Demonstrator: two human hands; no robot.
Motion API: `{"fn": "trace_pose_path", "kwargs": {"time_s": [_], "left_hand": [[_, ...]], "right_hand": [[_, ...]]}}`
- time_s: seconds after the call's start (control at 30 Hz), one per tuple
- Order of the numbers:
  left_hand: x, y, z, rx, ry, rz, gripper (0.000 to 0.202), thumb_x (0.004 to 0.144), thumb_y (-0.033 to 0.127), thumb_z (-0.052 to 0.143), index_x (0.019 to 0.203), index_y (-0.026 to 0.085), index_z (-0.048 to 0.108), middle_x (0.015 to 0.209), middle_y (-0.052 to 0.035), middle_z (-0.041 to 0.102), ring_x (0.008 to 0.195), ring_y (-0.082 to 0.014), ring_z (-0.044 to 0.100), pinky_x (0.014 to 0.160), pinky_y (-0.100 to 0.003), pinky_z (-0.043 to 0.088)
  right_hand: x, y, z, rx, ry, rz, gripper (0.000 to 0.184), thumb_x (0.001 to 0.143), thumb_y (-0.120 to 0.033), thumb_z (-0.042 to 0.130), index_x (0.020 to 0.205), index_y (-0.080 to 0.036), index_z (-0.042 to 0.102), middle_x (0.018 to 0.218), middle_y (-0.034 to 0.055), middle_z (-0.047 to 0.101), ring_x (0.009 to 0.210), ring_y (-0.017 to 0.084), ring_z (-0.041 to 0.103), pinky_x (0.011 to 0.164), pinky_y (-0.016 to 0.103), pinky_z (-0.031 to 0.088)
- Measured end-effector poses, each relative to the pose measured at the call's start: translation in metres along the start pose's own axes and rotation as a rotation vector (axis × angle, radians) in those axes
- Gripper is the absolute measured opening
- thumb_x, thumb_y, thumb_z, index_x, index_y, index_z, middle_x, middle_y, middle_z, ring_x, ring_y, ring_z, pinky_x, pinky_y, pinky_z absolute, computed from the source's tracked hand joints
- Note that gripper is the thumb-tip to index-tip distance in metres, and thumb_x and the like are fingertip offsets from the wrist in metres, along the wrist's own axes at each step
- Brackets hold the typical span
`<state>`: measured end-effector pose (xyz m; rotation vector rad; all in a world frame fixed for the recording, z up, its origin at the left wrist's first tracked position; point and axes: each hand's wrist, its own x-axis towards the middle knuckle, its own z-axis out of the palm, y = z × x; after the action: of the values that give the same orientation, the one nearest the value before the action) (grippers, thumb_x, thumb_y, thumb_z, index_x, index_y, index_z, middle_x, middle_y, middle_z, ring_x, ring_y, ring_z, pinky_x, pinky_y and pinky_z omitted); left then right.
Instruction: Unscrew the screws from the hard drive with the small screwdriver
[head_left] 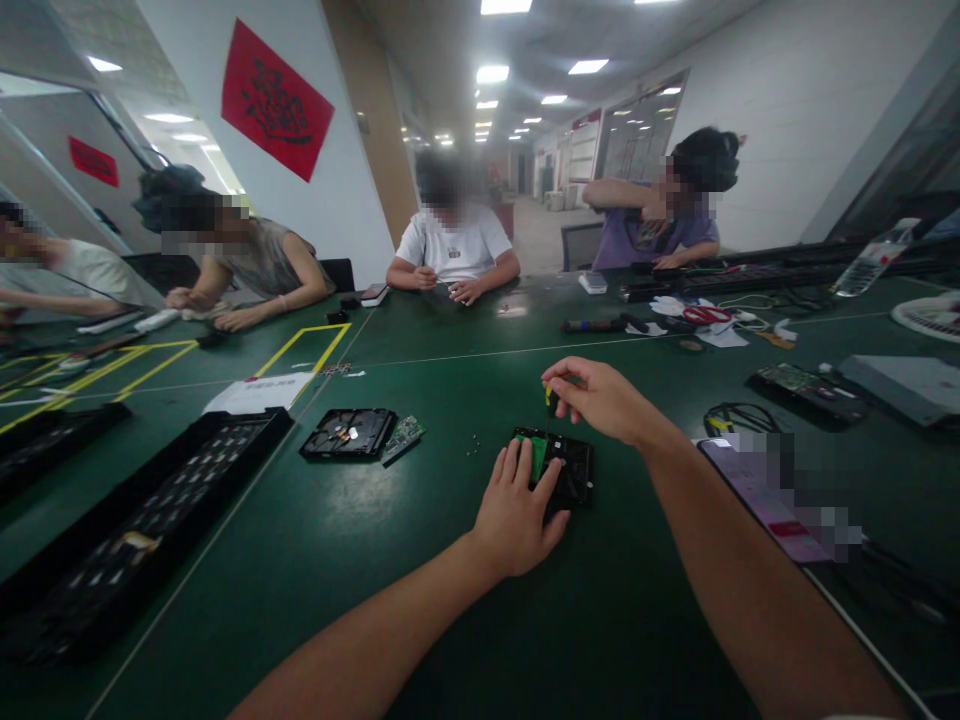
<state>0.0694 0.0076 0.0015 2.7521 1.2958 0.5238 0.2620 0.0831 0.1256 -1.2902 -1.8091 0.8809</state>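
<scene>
Flat on the green table lies a black hard drive with a green circuit board on its left part. My left hand rests on the drive, fingers spread over its near left side. Above the drive's far edge, my right hand pinches a small screwdriver with a yellow and black handle. Its shaft points down to the drive; the exact tip contact is too small to make out. Several tiny screws lie left of the drive.
Left of me are another hard drive, a loose circuit board and a long black tray. A phone, cables and another drive lie to the right. Several people sit across the table.
</scene>
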Motion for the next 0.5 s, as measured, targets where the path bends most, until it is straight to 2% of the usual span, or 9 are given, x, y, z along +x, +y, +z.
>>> {"fn": "trace_pose_path", "kwargs": {"time_s": [0.07, 0.23, 0.4, 0.5], "left_hand": [[0.0001, -0.0001, 0.0003, 0.001, 0.001, 0.0, 0.07, 0.099, 0.06, 0.046, 0.159, 0.025, 0.039, 0.171, -0.016, 0.021, 0.158, -0.0435, 0.012, 0.123, -0.064, 0.025], [0.0001, -0.0007, 0.0005, -0.005, -0.011, -0.002, 0.071, 0.099, 0.061, 0.044, 0.16, 0.025, 0.037, 0.171, -0.0168, 0.02, 0.158, -0.0433, 0.011, 0.123, -0.064, 0.024], [0.0001, -0.0007, 0.0005, -0.007, -0.013, 0.002, 0.071, 0.099, 0.06, 0.045, 0.159, 0.025, 0.038, 0.171, -0.017, 0.019, 0.158, -0.0439, 0.01, 0.123, -0.064, 0.023], [0.0002, -0.0001, 0.0007, -0.005, -0.011, -0.003, 0.071, 0.098, 0.06, 0.046, 0.159, 0.024, 0.038, 0.171, -0.0174, 0.019, 0.158, -0.0443, 0.011, 0.123, -0.064, 0.023]], "right_hand": [[0.001, 0.0012, -0.0006, -0.011, 0.002, -0.021, 0.022, 0.098, -0.029, 0.055, 0.112, -0.02, 0.07, 0.075, 0.003, 0.07, 0.064, 0.016, 0.065, 0.057, 0.026, 0.051], [0.0022, 0.002, -0.0034, -0.059, 0.005, -0.06, 0.026, 0.097, -0.028, 0.055, 0.113, -0.023, 0.074, 0.093, 0.0043, 0.074, 0.07, 0.015, 0.064, 0.06, 0.026, 0.049], [0.0009, 0.0005, -0.0024, -0.094, 0.028, -0.053, 0.023, 0.093, -0.038, 0.066, 0.108, -0.024, 0.074, 0.098, 0.005, 0.076, 0.077, 0.018, 0.066, 0.065, 0.029, 0.051], [-0.0006, -0.0006, 0.0, -0.102, 0.028, -0.022, 0.027, 0.088, -0.046, 0.073, 0.101, -0.022, 0.071, 0.096, 0.0061, 0.075, 0.075, 0.018, 0.067, 0.06, 0.028, 0.051]]}}
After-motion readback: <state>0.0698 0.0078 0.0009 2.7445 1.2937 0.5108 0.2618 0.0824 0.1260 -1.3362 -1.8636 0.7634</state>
